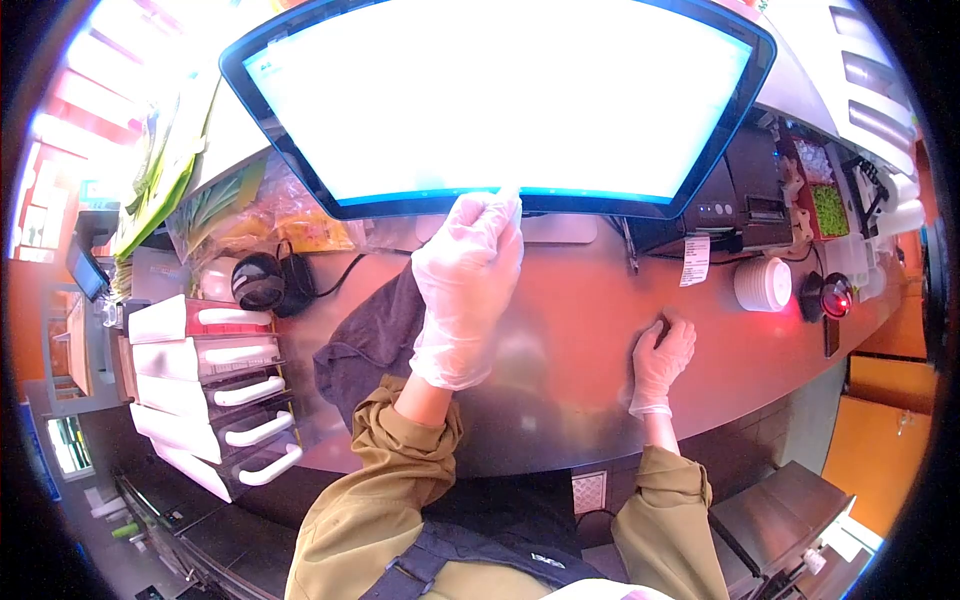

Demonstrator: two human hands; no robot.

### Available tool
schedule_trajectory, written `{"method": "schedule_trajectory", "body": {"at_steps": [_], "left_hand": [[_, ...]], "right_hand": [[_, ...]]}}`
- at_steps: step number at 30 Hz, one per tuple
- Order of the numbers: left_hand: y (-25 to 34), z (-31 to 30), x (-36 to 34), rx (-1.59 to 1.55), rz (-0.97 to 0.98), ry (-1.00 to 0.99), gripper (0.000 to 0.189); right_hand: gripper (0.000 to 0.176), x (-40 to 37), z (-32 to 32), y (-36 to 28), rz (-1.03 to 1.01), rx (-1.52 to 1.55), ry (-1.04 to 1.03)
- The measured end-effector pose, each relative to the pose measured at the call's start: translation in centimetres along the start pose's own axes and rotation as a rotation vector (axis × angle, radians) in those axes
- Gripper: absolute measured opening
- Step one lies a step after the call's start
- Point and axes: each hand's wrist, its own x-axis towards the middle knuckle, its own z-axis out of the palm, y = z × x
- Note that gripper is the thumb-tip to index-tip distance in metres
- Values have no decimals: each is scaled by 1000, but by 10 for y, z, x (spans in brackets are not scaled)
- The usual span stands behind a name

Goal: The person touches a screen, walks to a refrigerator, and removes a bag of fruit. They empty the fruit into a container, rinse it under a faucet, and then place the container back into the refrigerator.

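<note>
My left hand [467, 290], in a clear glove, is raised at the lower edge of a large bright screen [500, 100]. Its fingers are curled together near the screen's bottom bezel, and whether anything is between them is hidden. A dark cloth [370, 340] lies on the metal counter [560, 370] beside and partly behind that hand. My right hand [662, 364], also gloved, rests on the counter to the right with its thumb apart from the loosely bent fingers and nothing visible in it.
White-handled containers [225, 400] stand at the left, with a black device [270, 280] behind them. A printer [735, 190] with a paper slip [694, 260], stacked white lids [762, 285] and a red-lit scanner [828, 297] are at the right. Plastic bags [290, 215] lie left of the screen.
</note>
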Motion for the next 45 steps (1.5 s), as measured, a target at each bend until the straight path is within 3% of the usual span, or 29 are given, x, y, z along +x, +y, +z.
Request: {"method": "schedule_trajectory", "body": {"at_steps": [17,23,27,30,32,34,36,37,38,45], "left_hand": [[-3,4,-11,21,61,7,19],[1,-4,-19,25,48,-27,22],[19,-28,-16,-5,25,-59,23],[27,-57,-14,60,77,-59,22],[26,-73,-14,97,139,-59,21],[28,-87,-15,182,231,-66,22],[43,-102,-19,180,141,-65,22],[44,-106,-19,217,206,-39,22],[44,-110,-20,255,270,-12,22],[74,-126,-25,188,203,25,19]], "right_hand": [[21,1,-2,-2,3,-11,-17],[20,0,1,2,8,24,-2],[21,-3,-11,-1,22,-44,-147],[20,20,-95,-60,-240,84,-828],[23,49,-217,-149,-783,196,-888],[16,53,-293,-203,-866,455,-841],[11,62,-364,-257,-830,443,-955],[11,65,-387,-276,-846,428,-974],[10,59,-402,-292,-909,417,-973],[7,35,-428,-337,-1198,379,-938]]}}
